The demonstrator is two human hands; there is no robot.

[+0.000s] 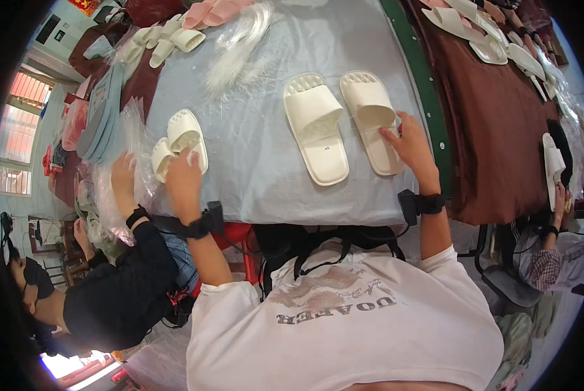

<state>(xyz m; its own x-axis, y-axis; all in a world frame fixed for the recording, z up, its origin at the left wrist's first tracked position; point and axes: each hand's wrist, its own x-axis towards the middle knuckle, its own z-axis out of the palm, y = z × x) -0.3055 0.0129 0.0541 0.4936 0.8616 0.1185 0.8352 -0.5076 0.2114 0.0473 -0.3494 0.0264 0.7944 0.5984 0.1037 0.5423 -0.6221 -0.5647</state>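
Two cream slippers with quilted footbeds lie side by side in front of me, toes away: the left slipper (326, 156) and the right slipper (363, 86). My right hand (410, 144) is closed on the outer side of the right slipper, thumb over its footbed; the other fingers are partly hidden. At the left, two more cream slippers lie close together, the upper slipper (183, 122) and the lower slipper (161, 156). My left hand (183, 179) reaches over them, fingers bent onto the upper one. Its fingertips are partly hidden.
A pale grey-blue cloth (246, 176) covers the table, with clear plastic bags (239, 49) and pink slippers (217, 12) at the far side. A co-worker's hand (123, 179) reaches in beside my left hand. Brown cloth (494, 143) covers the surface at the right.
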